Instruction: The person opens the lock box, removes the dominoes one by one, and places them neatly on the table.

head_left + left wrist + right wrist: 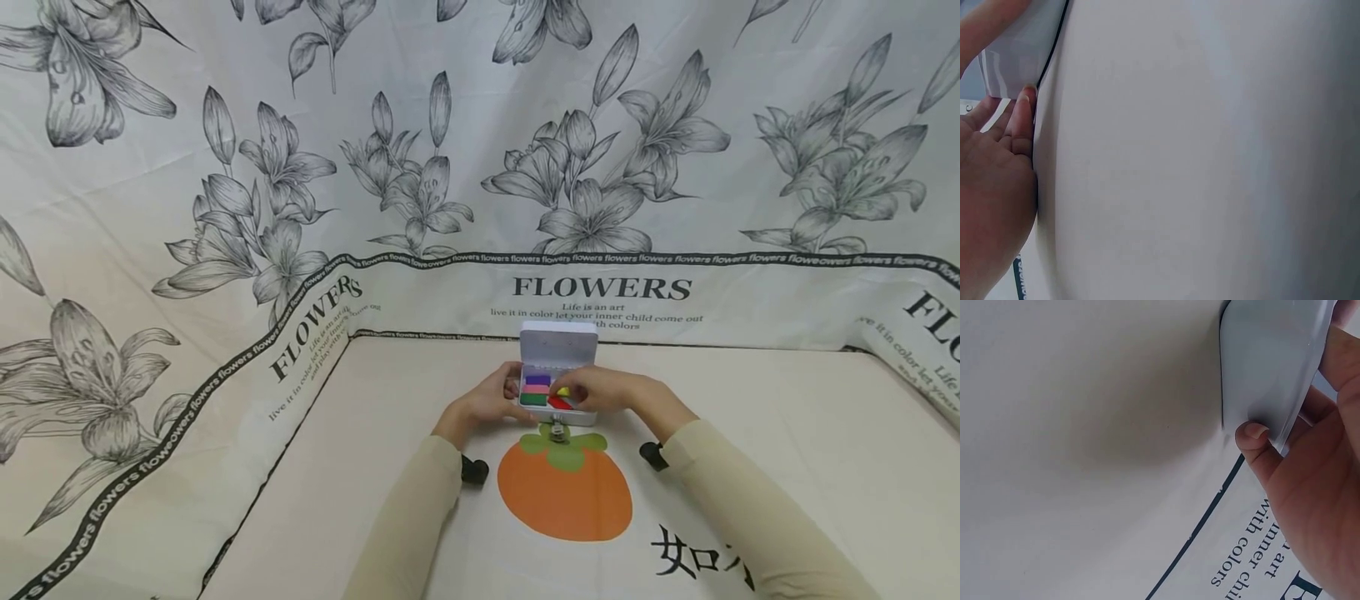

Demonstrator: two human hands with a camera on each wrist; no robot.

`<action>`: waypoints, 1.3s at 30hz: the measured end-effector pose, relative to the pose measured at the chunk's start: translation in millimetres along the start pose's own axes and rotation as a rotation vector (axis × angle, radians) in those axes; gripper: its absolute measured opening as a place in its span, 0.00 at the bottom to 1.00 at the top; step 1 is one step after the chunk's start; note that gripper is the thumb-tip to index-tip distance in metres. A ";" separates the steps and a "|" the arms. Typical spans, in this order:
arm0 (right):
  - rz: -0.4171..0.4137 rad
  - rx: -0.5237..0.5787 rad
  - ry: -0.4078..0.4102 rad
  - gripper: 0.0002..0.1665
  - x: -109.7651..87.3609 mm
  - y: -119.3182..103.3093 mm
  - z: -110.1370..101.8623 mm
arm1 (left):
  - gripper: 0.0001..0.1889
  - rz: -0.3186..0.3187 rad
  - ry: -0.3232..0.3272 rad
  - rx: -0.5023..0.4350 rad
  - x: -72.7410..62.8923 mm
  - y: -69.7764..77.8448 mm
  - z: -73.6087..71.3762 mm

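Note:
A small white box (577,417) stands on the table with its lid (558,346) raised at the back. Coloured blocks lie inside: purple (537,380), pink (536,389), green (533,399) and, partly covered, yellow (564,391). My left hand (493,397) grips the box's left side, thumb along the front; in the left wrist view its fingers touch the box wall (1013,65). Reaching over the right edge, my right hand (606,388) pinches a slanted red block (558,402) inside. In the right wrist view its little finger rests against the box's outer wall (1266,369).
A metal clasp (557,430) hangs at the box's front. The tablecloth (405,392) bears a printed orange persimmon (565,492) and black characters. Behind the table hangs a flower-printed cloth (450,292). Black straps (474,471) show at both wrists.

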State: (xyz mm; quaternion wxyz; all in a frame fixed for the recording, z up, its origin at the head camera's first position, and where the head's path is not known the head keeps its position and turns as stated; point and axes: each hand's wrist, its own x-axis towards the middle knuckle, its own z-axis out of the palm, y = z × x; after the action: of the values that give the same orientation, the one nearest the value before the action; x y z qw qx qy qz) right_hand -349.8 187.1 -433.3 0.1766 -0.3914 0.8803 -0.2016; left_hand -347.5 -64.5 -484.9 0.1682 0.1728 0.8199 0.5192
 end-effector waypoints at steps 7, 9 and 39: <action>-0.035 -0.024 0.028 0.24 -2.0 1.4 2.5 | 0.50 -0.008 -0.003 -0.005 -0.4 0.4 0.1; -0.046 -0.033 0.039 0.24 -1.9 2.9 3.9 | 0.50 -0.010 -0.005 -0.010 0.2 -0.4 0.0; -0.003 -0.072 0.193 0.25 -0.6 4.6 14.3 | 0.50 -0.008 -0.010 -0.019 1.7 -1.5 0.4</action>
State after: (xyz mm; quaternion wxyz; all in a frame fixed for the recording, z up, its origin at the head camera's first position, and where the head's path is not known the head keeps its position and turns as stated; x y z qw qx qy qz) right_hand -345.6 187.3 -447.7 0.0764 -0.3776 0.8993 -0.2068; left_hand -349.0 -64.0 -486.6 0.1759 0.1704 0.8149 0.5253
